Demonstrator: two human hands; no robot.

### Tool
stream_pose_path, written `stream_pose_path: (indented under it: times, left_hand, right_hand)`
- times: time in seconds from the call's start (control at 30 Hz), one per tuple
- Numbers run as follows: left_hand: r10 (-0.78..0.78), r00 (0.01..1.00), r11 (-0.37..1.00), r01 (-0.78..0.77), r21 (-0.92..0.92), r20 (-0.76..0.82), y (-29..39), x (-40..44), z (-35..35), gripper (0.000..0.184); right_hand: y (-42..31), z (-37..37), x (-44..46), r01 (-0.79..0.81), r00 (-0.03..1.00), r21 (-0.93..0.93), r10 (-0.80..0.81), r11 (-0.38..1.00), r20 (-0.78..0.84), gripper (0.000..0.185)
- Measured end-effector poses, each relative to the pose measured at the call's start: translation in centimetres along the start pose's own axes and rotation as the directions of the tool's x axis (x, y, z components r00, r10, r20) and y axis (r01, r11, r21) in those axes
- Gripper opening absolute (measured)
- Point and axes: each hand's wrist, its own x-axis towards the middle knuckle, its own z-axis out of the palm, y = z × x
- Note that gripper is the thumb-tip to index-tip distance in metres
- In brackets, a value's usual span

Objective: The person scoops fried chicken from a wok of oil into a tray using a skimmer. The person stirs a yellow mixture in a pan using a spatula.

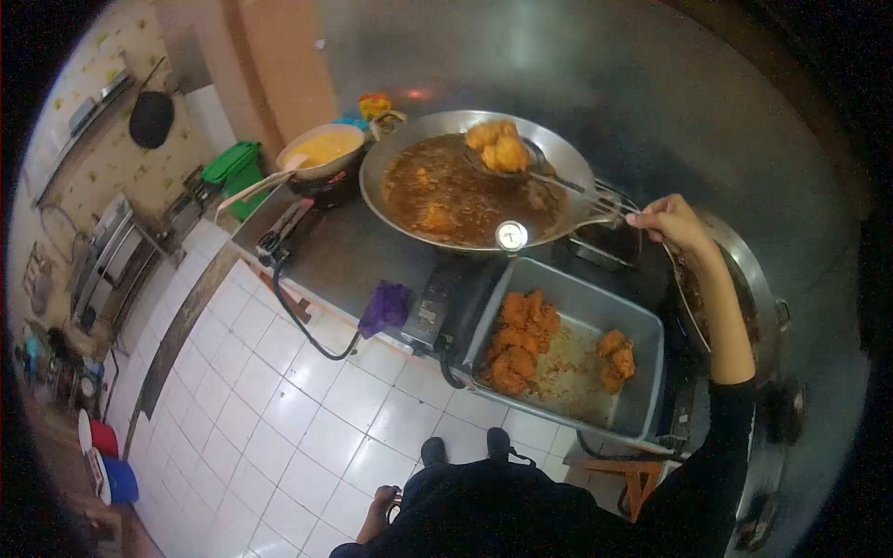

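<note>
Chicken (500, 149) golden, craggy on skimmer (547, 179); right fingers (644, 219) closed round handle (592, 195), left fingers (386, 494) curled round metal object (397, 500).

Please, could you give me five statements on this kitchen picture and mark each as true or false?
1. The right hand's grip holds the skimmer. True.
2. The skimmer is empty. False: it carries golden pieces.
3. Browned pieces lie in the gray tub. True.
4. The dial gauge is on the floor. False: the gauge is at the near rim of the large pan.
5. In the picture, the purple cloth is left of the gray tub. True.
</note>
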Motion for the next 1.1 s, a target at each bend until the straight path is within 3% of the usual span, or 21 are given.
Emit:
stream_pose_path:
  times: [0.17,0.23,0.27,0.3,0.33,0.4,0.47,0.5,0.6,0.63,0.7,0.77,0.8,0.83,0.9,0.93,1.03,1.1]
  left_hand:
    - [0.034,0.988,0.999,-0.029,-0.031,0.153,2.6,-0.4,-1.0,0.027]
    - [-0.021,0.998,0.969,0.008,0.246,0.054,4.9,-0.4,-0.7,0.028]
    - [0.161,0.975,0.860,-0.215,0.463,0.154,5.9,-0.6,-1.0,0.027]
    - [0.245,0.945,0.797,-0.325,0.509,0.218,6.8,-0.8,-1.3,0.026]
    - [0.326,0.903,0.721,-0.430,0.543,0.280,7.9,-1.3,-1.4,0.026]
    - [0.396,0.864,0.744,-0.500,0.443,0.311,9.6,-2.5,-1.3,0.023]
    - [0.005,0.970,0.967,-0.066,0.244,0.242,12.3,-1.9,-1.5,0.020]
    - [0.091,0.909,0.968,-0.177,0.179,0.407,13.0,-2.0,-1.9,0.018]
    - [-0.026,0.983,0.903,-0.054,0.426,0.180,14.9,-0.6,-1.0,0.017]
    - [-0.104,0.945,0.936,-0.013,0.352,0.309,16.0,-0.3,-1.5,0.017]
    - [0.034,0.963,0.906,-0.142,0.399,0.267,16.6,-1.0,-0.9,0.018]
    - [0.031,0.976,0.868,-0.133,0.479,0.215,17.9,-1.2,0.5,0.019]
    - [0.038,0.987,0.834,-0.119,0.539,0.159,18.4,-1.3,1.1,0.020]
    - [0.039,0.987,0.830,-0.120,0.544,0.159,19.0,-1.5,1.7,0.020]
    - [0.081,0.985,0.808,-0.154,0.569,0.152,19.8,-2.0,2.4,0.020]
    - [0.159,0.961,0.823,-0.255,0.507,0.225,19.7,-2.2,2.2,0.022]
    - [0.162,0.946,0.868,-0.272,0.415,0.281,19.8,-2.4,2.2,0.023]
    - [0.162,0.946,0.873,-0.270,0.406,0.282,19.3,-2.3,2.0,0.023]
  right_hand:
    - [0.4,-4.2,-5.1,-0.054,0.997,0.072,0.058,0.996,-0.052,0.025]
    - [1.6,-5.5,-7.8,-0.069,0.992,0.053,0.074,0.996,-0.100,0.025]
    - [2.2,-5.9,-9.2,-0.056,0.989,0.030,0.059,0.998,-0.132,0.025]
    - [2.9,-6.5,-10.7,-0.083,0.986,0.032,0.087,0.996,-0.144,0.025]
    - [3.7,-7.0,-12.4,-0.147,0.981,0.048,0.151,0.988,-0.117,0.027]
    - [5.9,-7.5,-15.5,-0.224,0.968,0.046,0.228,0.973,-0.100,0.027]
    - [7.5,-7.4,-18.5,-0.258,0.956,0.055,0.264,0.964,-0.129,0.025]
    - [8.9,-7.2,-19.9,-0.332,0.922,0.126,0.350,0.935,-0.167,0.025]
    - [10.1,-6.5,-23.3,-0.429,0.875,0.137,0.448,0.893,-0.182,0.024]
    - [11.6,-6.3,-24.1,-0.448,0.879,0.115,0.460,0.887,-0.125,0.022]
    - [14.4,-4.9,-25.1,-0.477,0.871,0.103,0.485,0.873,-0.076,0.020]
    - [16.9,-3.1,-25.7,-0.467,0.850,0.127,0.484,0.875,-0.210,0.020]
    - [16.5,-3.0,-25.2,-0.405,0.909,0.052,0.409,0.913,-0.085,0.018]
    - [17.7,-2.6,-25.4,-0.409,0.907,0.057,0.412,0.911,-0.087,0.018]
    - [22.3,-1.2,-25.1,-0.553,0.833,-0.173,0.546,0.815,-0.091,0.038]
    - [23.6,-0.2,-25.2,-0.579,0.814,-0.190,0.546,0.793,-0.199,0.042]
    - [23.3,0.9,-23.4,-0.471,0.882,-0.363,0.422,0.804,-0.209,0.039]
    - [20.5,1.3,-21.4,-0.517,0.856,-0.432,0.459,0.739,-0.238,0.036]
